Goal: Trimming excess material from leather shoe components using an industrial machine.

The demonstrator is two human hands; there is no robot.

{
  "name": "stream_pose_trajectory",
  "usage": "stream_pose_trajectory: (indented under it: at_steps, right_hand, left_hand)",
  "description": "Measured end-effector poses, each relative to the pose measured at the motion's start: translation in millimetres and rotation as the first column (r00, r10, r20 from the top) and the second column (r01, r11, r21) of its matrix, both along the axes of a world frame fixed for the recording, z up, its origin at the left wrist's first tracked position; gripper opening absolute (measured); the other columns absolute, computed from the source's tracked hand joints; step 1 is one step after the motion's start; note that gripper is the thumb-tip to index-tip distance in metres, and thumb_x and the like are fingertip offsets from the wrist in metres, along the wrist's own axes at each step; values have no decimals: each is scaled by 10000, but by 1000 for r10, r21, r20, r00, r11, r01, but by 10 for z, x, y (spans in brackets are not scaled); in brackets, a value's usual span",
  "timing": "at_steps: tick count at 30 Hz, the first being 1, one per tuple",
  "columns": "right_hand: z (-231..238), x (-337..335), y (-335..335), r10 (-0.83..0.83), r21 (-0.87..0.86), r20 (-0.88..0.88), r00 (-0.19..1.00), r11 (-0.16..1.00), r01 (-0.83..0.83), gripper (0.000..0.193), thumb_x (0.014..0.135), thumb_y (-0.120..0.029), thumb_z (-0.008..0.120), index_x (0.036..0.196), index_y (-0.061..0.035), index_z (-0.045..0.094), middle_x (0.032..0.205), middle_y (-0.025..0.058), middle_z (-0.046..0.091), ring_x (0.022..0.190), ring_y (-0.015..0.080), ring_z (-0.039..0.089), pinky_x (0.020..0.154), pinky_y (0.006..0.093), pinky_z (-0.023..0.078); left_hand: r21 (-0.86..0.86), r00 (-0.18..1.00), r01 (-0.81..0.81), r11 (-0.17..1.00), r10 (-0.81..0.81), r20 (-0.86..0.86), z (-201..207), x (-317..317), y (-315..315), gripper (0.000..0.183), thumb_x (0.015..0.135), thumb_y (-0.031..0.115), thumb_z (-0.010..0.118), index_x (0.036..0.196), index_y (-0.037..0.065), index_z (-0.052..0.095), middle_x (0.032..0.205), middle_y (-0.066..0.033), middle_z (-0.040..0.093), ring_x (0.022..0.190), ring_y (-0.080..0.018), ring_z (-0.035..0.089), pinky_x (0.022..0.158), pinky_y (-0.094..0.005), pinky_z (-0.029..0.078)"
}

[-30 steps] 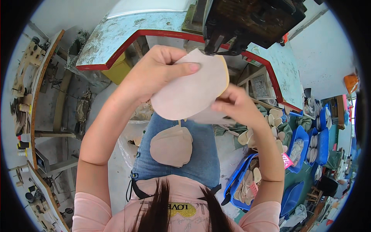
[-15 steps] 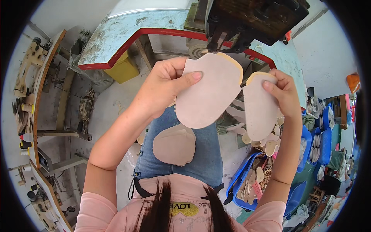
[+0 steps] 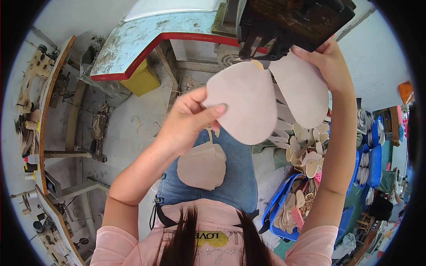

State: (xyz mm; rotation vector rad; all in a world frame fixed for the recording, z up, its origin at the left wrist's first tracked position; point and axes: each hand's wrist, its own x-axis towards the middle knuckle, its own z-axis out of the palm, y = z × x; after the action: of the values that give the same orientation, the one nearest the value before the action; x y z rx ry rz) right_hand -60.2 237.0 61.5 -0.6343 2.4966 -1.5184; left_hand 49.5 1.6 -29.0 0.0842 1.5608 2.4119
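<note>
At the far left, a brown-edged counter [image 3: 52, 111] stands in view, with a pale machine [image 3: 30, 86] and thread spools [image 3: 31, 125] along it. Right of it, a yellow bin [image 3: 142, 80] sits on the floor [image 3: 128, 119], partly under a worn, pale blue counter [image 3: 146, 49] edged in red. The left hand [image 3: 188, 117] grips the left edge of a pale, rounded flat piece [image 3: 244, 104], thumb on top and fingers curled underneath. Below that hand, a loose stack of similar pieces [image 3: 202, 168] rests on the person's jeans [image 3: 237, 177]. The held piece's upper edge, showing a small yellow strip [image 3: 257, 64], lies at the underside of a dark machine head [image 3: 295, 26]; whether they touch is unclear. Farther right, the right hand [image 3: 327, 64] is closed on the upper end of a second pale piece [image 3: 304, 95], which hangs beside the first, its top partly hidden by the machine head. Lower down, a blue basket [image 3: 271, 217] holds sole-shaped pieces [image 3: 288, 206], and more lie heaped [image 3: 313, 153] behind it. Blue tubs [image 3: 375, 166] stand toward the right rim, below an orange object [image 3: 405, 94] on the wall.
</note>
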Motion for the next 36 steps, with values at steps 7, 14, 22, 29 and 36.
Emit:
stream_pose_trajectory:
  at_steps: [7,14,22,29,36]
  right_hand:
    - [-75,-187,-92,-27,-30,-128,991,999,23,253,720,-35,572,964,24,542,871,85,563,727,136,544,631,250,457]
    - [-112,143,-293,-98,-43,-133,986,995,93,192,693,-44,607,869,23,570,739,53,572,616,86,511,566,229,442]
    - [-298,294,-221,-31,-210,36,999,977,37,189,746,-114,616,847,18,525,642,12,542,538,45,490,497,169,387]
    - [-637,503,-361,-205,-175,-210,956,970,170,124,791,-122,570,781,-25,494,672,-21,501,601,25,450,525,163,356]
    - [-835,623,-487,-199,-179,-95,975,967,180,147,809,-153,539,861,-30,477,736,-21,493,682,24,427,607,165,352]
  left_hand:
    - [307,991,26,951,-64,115,-81,85,173,220,780,41,553,998,22,525,894,-65,591,758,-119,578,666,-259,503]
    - [-78,919,-357,931,334,-210,-122,-217,-278,151,839,77,458,966,18,514,827,-31,581,698,-73,550,617,-211,446]
    - [-634,785,431,642,-613,-88,-1097,264,-308,288,749,82,525,1033,38,516,844,-94,575,767,-172,533,708,-307,415]
    - [-527,946,-107,843,-76,-314,-685,-28,-143,276,776,212,562,930,-18,564,826,-92,553,748,-175,526,692,-289,409]
    - [-405,969,4,914,-103,-223,270,-438,22,239,793,198,564,834,-34,604,668,-41,594,578,-63,523,523,-209,419]
